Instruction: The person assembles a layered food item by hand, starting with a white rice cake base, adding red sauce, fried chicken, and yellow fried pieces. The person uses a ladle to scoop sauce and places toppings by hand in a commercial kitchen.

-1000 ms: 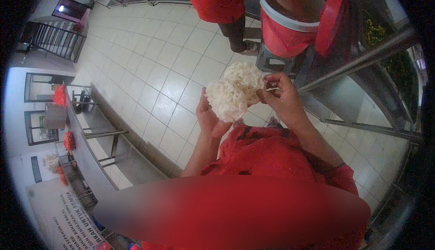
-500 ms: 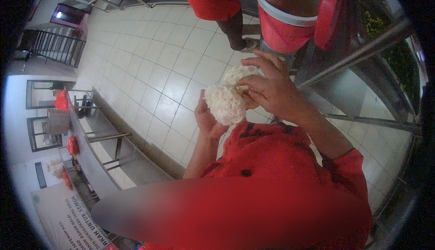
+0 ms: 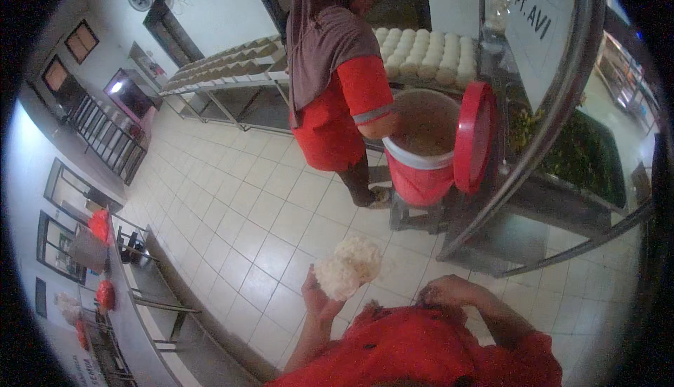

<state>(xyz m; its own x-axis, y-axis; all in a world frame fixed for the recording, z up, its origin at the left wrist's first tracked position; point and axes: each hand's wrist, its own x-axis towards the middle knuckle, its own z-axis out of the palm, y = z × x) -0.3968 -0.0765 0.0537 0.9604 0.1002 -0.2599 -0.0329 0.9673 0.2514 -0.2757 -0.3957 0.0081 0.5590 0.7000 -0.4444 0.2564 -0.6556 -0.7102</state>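
My left hand [image 3: 320,300] is curled round the near side of two white, frilly, rounded clumps [image 3: 340,277] that press against each other in front of my body. Their kind is not plain; the surface looks ragged and shredded. My right hand [image 3: 453,291] is apart from the clumps, close to the front of my red top [image 3: 421,338]. Its fingers are bent inward, and whatever they may hold is hidden. Beyond my hands stands a red bucket [image 3: 420,182] with a white rim, its red lid [image 3: 474,138] tilted upright against the side.
A co-worker in a red top [image 3: 316,134] reaches into the bucket, which rests on a low stool [image 3: 418,217]. Behind are racks of white round pieces [image 3: 428,54]. A metal-framed stand [image 3: 519,201] is at right, a long steel table [image 3: 133,303] at left.
My right hand has left the clumps and moved down toward my top. The left keeps hold of them. My view has tilted up, bringing the co-worker and racks into sight.
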